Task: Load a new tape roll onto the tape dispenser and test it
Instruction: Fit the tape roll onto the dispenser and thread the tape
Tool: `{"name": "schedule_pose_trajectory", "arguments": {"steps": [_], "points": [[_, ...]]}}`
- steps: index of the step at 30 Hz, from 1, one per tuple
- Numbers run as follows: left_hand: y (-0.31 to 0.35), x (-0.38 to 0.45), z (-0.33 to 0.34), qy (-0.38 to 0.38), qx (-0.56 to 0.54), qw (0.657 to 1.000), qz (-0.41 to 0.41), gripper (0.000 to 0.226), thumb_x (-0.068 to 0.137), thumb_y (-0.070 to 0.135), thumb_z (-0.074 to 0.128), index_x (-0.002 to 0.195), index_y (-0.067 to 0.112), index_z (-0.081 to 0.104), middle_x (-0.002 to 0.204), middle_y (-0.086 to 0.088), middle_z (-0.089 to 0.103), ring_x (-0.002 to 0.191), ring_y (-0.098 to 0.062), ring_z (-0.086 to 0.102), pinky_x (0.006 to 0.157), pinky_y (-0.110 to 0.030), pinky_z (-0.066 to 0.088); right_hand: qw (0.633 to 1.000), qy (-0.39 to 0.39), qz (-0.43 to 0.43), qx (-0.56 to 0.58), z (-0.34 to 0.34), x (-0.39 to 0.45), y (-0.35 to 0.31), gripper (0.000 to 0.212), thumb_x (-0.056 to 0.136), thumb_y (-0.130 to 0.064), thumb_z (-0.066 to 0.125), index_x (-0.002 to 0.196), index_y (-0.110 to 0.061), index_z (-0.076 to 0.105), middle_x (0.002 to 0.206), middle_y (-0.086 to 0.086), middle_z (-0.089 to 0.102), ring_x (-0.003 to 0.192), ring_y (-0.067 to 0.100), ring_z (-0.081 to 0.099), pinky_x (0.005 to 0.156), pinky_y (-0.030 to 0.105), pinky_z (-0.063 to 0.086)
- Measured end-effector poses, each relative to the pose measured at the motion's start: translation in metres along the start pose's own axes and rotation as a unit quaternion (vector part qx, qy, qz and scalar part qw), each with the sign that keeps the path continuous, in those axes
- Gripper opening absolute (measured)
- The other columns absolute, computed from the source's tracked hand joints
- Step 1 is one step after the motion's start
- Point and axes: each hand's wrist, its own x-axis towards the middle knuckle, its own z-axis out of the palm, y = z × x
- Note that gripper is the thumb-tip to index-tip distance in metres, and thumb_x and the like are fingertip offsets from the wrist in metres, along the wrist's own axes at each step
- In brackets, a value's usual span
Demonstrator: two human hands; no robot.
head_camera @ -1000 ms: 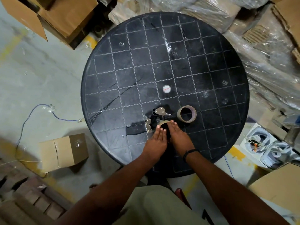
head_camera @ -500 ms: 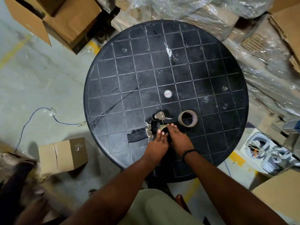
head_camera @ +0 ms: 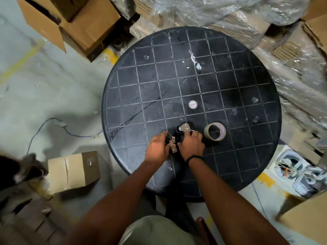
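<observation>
A black tape dispenser with silver metal plates lies on the near part of the round black table. My left hand grips its left end, by the toothed metal blade. My right hand holds its right side, just below the silver side plate. Most of the dispenser's body is hidden under my fingers. A brown tape roll lies on its side to the right of my right hand, apart from it.
A small white round cap lies near the table's middle. Cardboard boxes stand on the floor at left and back left. Plastic-wrapped cartons crowd the table's far and right sides. A thin cable runs across the floor.
Both hands have closed around the dispenser, the left one shifting left onto its blade end. The head camera has moved, so the table now sits further right and lower.
</observation>
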Motion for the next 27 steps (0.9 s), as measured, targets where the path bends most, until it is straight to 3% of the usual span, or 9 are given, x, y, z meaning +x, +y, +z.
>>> {"name": "schedule_pose_trajectory", "arguments": {"steps": [3, 7, 11, 16, 19, 22, 25, 27], "points": [[-0.011, 0.006, -0.003, -0.068, 0.013, 0.997, 0.024, 0.067, 0.095, 0.043, 0.059, 0.152, 0.017, 0.034, 0.146, -0.011, 0.053, 0.13, -0.03, 0.053, 0.1, -0.041, 0.049, 0.999, 0.015, 0.008, -0.03, 0.007, 0.001, -0.003, 0.034, 0.084, -0.038, 0.07, 0.113, -0.022, 0.067, 0.124, 0.009, 0.055, 0.119, 0.03, 0.051, 0.08, 0.043, 0.054], [-0.026, 0.012, -0.009, -0.162, -0.02, 0.987, 0.007, 0.087, 0.084, 0.063, 0.061, 0.154, 0.039, 0.014, 0.139, -0.008, 0.06, 0.121, -0.031, 0.06, 0.093, -0.045, 0.054, 0.999, 0.028, 0.007, -0.037, 0.012, 0.002, -0.005, 0.029, 0.086, -0.038, 0.067, 0.109, -0.02, 0.07, 0.125, 0.008, 0.055, 0.118, 0.029, 0.051, 0.084, 0.043, 0.053], [-0.025, 0.02, -0.017, -0.228, 0.023, 0.973, 0.026, 0.105, 0.075, 0.046, 0.08, 0.152, 0.034, 0.009, 0.135, -0.016, 0.061, 0.117, -0.036, 0.062, 0.095, -0.044, 0.053, 0.999, 0.032, 0.005, -0.001, 0.012, 0.0, -0.002, 0.026, 0.084, -0.033, 0.069, 0.106, -0.02, 0.071, 0.123, 0.008, 0.056, 0.114, 0.03, 0.055, 0.09, 0.045, 0.052], [0.023, 0.01, -0.041, -0.217, 0.077, 0.972, 0.05, 0.101, 0.072, 0.034, 0.081, 0.149, 0.032, 0.014, 0.122, -0.019, 0.063, 0.112, -0.038, 0.061, 0.088, -0.045, 0.055, 0.967, 0.064, 0.031, 0.246, 0.0, -0.006, 0.028, 0.033, 0.079, -0.021, 0.074, 0.111, -0.015, 0.072, 0.122, 0.01, 0.054, 0.113, 0.027, 0.054, 0.1, 0.035, 0.048], [0.063, -0.018, -0.055, -0.212, 0.097, 0.964, 0.127, 0.103, 0.074, 0.027, 0.079, 0.155, 0.029, 0.015, 0.14, -0.011, 0.052, 0.126, -0.031, 0.048, 0.096, -0.042, 0.051, 0.938, 0.084, 0.036, 0.335, -0.01, -0.023, 0.06, 0.035, 0.078, -0.015, 0.08, 0.112, -0.009, 0.072, 0.119, 0.009, 0.053, 0.106, 0.017, 0.054, 0.097, 0.02, 0.041], [0.1, -0.049, -0.049, -0.196, 0.091, 0.958, 0.186, 0.091, 0.08, 0.025, 0.074, 0.154, 0.027, 0.021, 0.15, 0.001, 0.043, 0.132, -0.025, 0.039, 0.098, -0.039, 0.049, 0.924, 0.098, 0.061, 0.365, -0.009, -0.043, 0.089, 0.037, 0.079, -0.003, 0.076, 0.115, -0.005, 0.071, 0.118, 0.011, 0.056, 0.103, 0.019, 0.059, 0.091, 0.009, 0.035], [0.119, -0.073, -0.026, -0.182, 0.1, 0.949, 0.238, 0.079, 0.08, 0.023, 0.065, 0.151, 0.021, 0.031, 0.151, -0.002, 0.042, 0.13, -0.028, 0.041, 0.102, -0.042, 0.046, 0.913, 0.087, 0.073, 0.392, -0.002, -0.061, 0.11, 0.043, 0.078, -0.002, 0.076, 0.119, -0.009, 0.069, 0.116, 0.006, 0.055, 0.103, 0.018, 0.061, 0.093, 0.019, 0.045], [0.121, -0.081, -0.011, -0.154, 0.149, 0.938, 0.273, 0.085, 0.079, 0.034, 0.063, 0.154, 0.02, 0.028, 0.162, -0.007, 0.027, 0.142, -0.031, 0.029, 0.115, -0.048, 0.035, 0.91, 0.093, 0.056, 0.401, 0.002, -0.07, 0.12, 0.038, 0.08, -0.006, 0.076, 0.117, -0.011, 0.068, 0.115, 0.002, 0.054, 0.101, 0.017, 0.061, 0.093, 0.024, 0.048]]}}
